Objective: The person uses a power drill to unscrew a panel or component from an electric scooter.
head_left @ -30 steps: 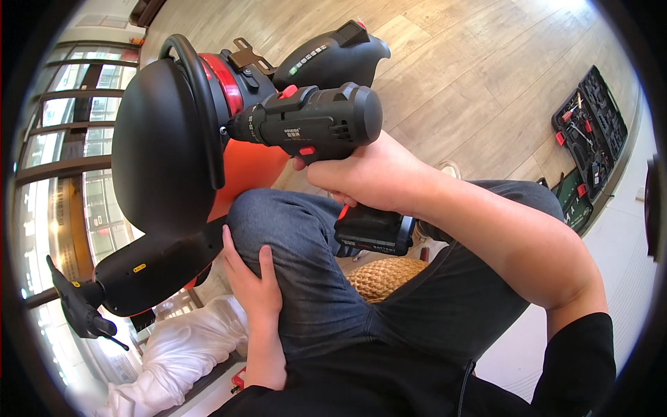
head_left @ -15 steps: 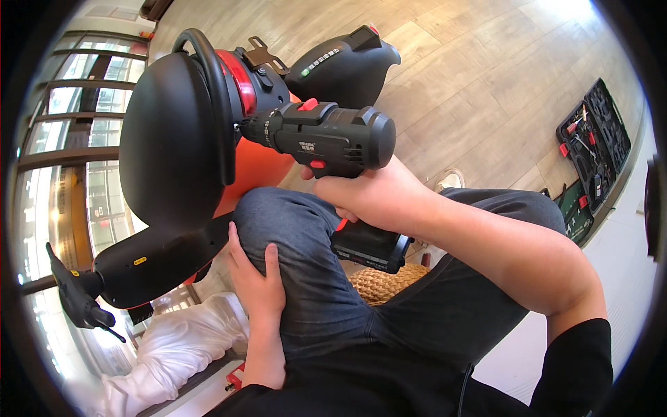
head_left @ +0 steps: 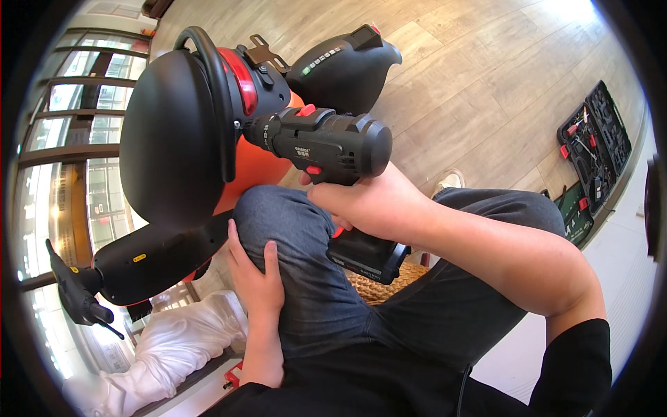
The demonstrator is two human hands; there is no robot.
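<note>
My right hand (head_left: 372,206) wraps the handle of a black cordless drill (head_left: 319,142) with red buttons and a battery at its base. The drill's tip meets a small screw (head_left: 237,125) at the black tubular rail (head_left: 224,118) behind a scooter seat (head_left: 163,139). Beneath the seat the scooter's body (head_left: 257,163) is orange, with a red tail light (head_left: 240,80) beside the rail. My left hand (head_left: 257,274) rests on my knee, fingers spread, holding nothing.
An open black tool case (head_left: 594,149) lies on the wood floor at the right, a green box (head_left: 575,212) next to it. A black scooter part (head_left: 344,69) sticks out beyond the tail light. White plastic wrapping (head_left: 184,344) lies at lower left, and a woven stool (head_left: 389,285) is under me.
The drill's rear and battery have shifted slightly left and down, while its tip stays at the screw. My left hand is nearly unmoved.
</note>
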